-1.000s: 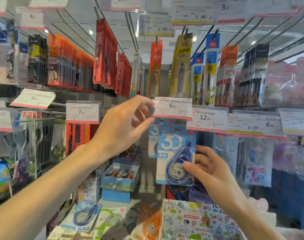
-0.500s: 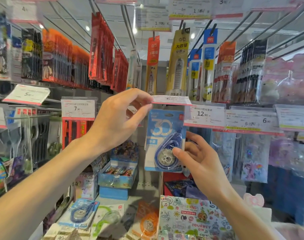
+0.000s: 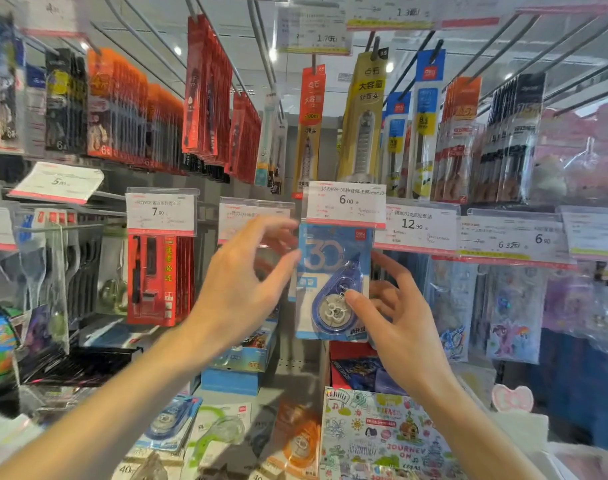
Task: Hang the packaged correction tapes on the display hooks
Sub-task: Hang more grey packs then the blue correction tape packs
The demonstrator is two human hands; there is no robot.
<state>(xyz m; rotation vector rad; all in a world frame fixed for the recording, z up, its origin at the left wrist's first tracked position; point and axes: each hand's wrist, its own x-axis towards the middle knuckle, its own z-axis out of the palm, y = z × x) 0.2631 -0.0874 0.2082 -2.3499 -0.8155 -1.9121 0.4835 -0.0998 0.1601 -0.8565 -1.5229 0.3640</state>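
- The blue correction tape pack (image 3: 332,282) hangs directly under the 6.00 price tag (image 3: 345,204), with the tag flap down over the card's top edge. I can't see the display hook itself, so I can't tell whether the hole is fully seated.
- My right hand (image 3: 396,327) is loosely spread: the thumb tip rests on the blister over the tape wheel, and the fingers reach behind the card's right edge. It's a light steadying touch, not a firm grip.
- My left hand (image 3: 240,282) is blurred, fingers relaxed and apart, just beside the pack's left edge and holding nothing.
- To finish this well, I should keep the thumb pressure gentle and push the card straight back along the hook, not sideways, so the hang hole doesn't tear or slip off the tip.
- I'd make sure the pack hangs square and faces front before letting go.
- More correction tapes (image 3: 167,422) lie on the shelf below, near my left forearm; those look like the next ones to hang.
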